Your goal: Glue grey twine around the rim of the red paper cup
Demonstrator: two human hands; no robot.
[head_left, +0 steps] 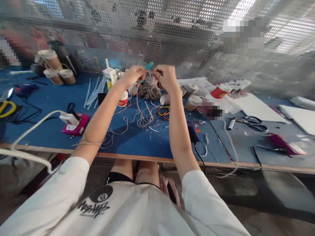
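Note:
My left hand (135,76) is closed around a thin teal stick (149,65), raised over the far part of the blue table; its exact kind is blurred. Close beside it, my right hand (166,74) is closed with fingertips pinched, and what they hold is too small to tell. A tangled heap of grey-beige cord (150,89) lies just below both hands. Loose loops of cord (145,117) trail across the table toward me, and a strand lies over my left forearm. Yellow-and-red-handled scissors (163,111) rest partly behind my right forearm.
Paper cups (123,99) stand near the heap, others (220,91) to the right. A magenta power adapter (75,124) with a white plug sits left. Black-handled scissors (256,123) lie right, yellow-handled scissors (7,108) far left. A perforated metal screen (98,42) closes the back.

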